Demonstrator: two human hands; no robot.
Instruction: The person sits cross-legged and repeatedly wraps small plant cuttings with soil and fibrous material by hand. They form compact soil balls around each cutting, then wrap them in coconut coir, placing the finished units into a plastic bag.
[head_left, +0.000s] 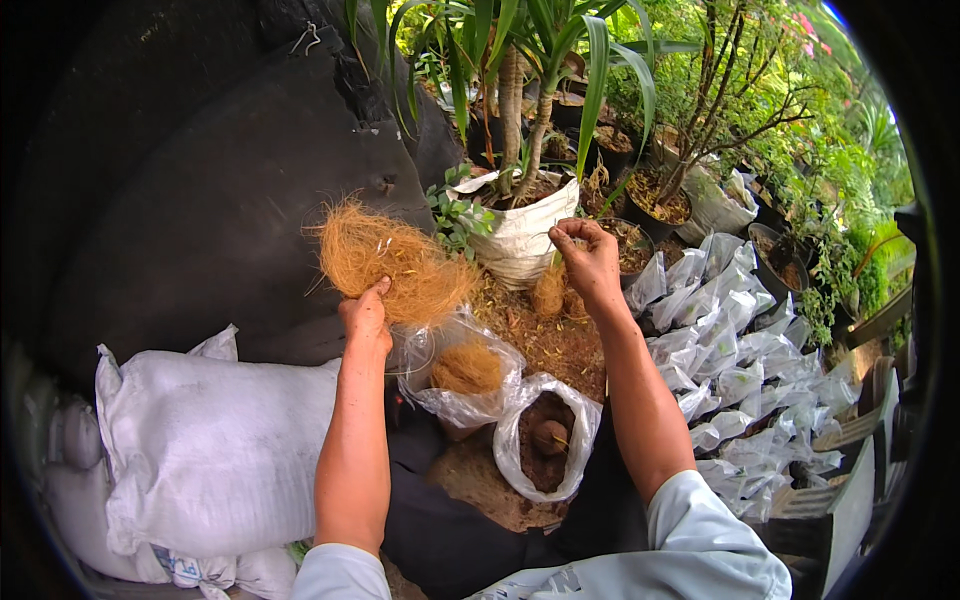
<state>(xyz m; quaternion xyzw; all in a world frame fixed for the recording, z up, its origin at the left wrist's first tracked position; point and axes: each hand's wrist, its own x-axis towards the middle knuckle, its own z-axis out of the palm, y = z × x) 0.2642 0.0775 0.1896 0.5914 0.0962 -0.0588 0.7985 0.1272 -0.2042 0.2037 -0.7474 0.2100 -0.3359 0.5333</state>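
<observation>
My left hand holds up a big tuft of orange-brown coconut fibre over a clear plastic bag that has more fibre in it. My right hand is raised to the right, fingers pinched on a smaller strand of fibre that hangs down from it. Below both hands a second clear bag stands open, filled with dark soil and a brown lump. A loose heap of brown fibre and soil lies between the bags and the potted plants.
Large white sacks lie at the lower left under a black tarp. Several filled clear bags crowd the right side. A palm-like plant in a white sack and other potted plants stand behind.
</observation>
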